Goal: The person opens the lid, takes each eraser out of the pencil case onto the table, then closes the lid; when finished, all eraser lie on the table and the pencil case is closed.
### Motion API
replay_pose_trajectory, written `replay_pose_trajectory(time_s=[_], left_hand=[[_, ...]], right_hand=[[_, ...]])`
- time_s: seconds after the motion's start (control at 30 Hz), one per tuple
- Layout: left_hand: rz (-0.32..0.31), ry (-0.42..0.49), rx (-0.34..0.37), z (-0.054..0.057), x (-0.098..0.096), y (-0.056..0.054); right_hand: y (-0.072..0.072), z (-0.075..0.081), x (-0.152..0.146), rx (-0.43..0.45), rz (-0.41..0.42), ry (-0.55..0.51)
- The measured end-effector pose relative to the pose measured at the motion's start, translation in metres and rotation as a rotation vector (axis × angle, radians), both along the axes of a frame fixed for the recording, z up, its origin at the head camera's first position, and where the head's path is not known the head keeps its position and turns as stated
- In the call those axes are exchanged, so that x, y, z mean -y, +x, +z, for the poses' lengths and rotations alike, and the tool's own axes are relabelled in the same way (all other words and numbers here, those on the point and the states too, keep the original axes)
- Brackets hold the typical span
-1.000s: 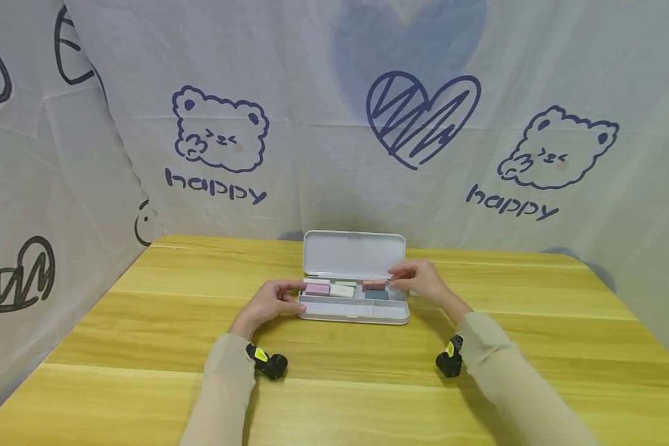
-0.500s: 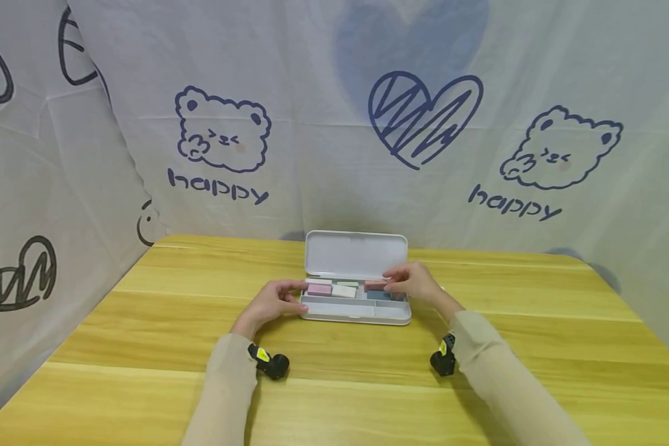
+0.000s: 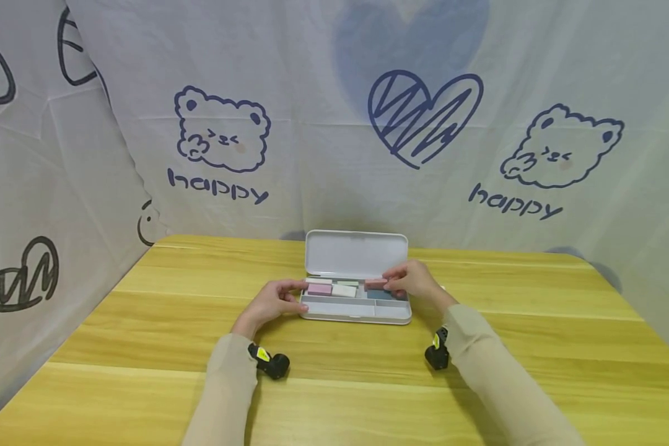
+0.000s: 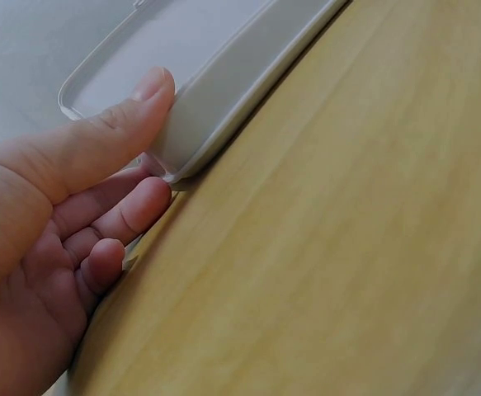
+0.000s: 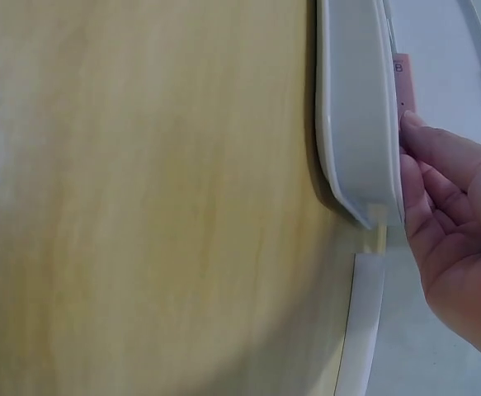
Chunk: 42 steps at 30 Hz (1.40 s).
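Note:
A white pencil case (image 3: 357,255) stands with its lid raised at the back. My left hand (image 3: 269,306) holds its left end, the thumb over the front rim and fingers against the outside, as the left wrist view shows. Inside the case my right hand (image 3: 415,282) pinches the right end of a reddish eraser (image 3: 375,284), which carries a dark letter B in the right wrist view. A blue-grey eraser (image 3: 378,295) lies in front of it, partly hidden by the fingers. Further left are a pink-purple eraser (image 3: 319,288), a white eraser (image 3: 344,291) and a green one behind.
The case's front part is split by a divider (image 3: 375,308) into a long and a short compartment. Wooden table (image 3: 340,396) surrounds the case. A pale strip (image 5: 362,322) shows beyond its right end. A printed cloth (image 3: 323,155) hangs behind.
My right hand has shifted a little left, from the case's right end onto the reddish eraser, and the right wrist has swung left. The left hand keeps its hold on the case.

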<state>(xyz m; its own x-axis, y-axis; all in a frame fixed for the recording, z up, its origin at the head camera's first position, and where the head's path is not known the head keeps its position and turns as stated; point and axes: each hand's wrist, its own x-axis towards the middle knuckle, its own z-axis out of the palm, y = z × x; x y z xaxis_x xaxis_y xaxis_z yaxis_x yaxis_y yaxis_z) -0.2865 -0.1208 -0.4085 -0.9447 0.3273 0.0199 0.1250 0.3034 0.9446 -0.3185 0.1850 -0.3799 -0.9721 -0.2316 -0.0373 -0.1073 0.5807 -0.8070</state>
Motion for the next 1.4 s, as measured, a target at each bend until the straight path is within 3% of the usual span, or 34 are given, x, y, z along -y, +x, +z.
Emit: replay_pose_trajectory(time_s=[0.43,0.57,0.9,1.27,1.4], left_hand=[[0.003,0.001,0.001,-0.0001,-0.0011,-0.0001],[0.002,0.001,0.001,-0.0006,-0.0007,0.0004],[0.013,-0.007,0.002,0.0012,-0.0012,0.002],[-0.002,-0.005,-0.005,0.0012,-0.0005,0.0019],[-0.003,-0.006,-0.001,0.0017,-0.0007,0.0018]], right_hand=[[0.0005,0.0041,0.005,-0.022,0.0,0.056],[0.001,0.0039,0.0042,-0.064,0.04,0.069],[0.005,0.0033,0.0005,-0.093,0.072,0.0],[0.0074,0.0064,0.0007,-0.211,0.08,0.011],[0.008,0.0064,0.0022,-0.187,0.047,-0.07]])
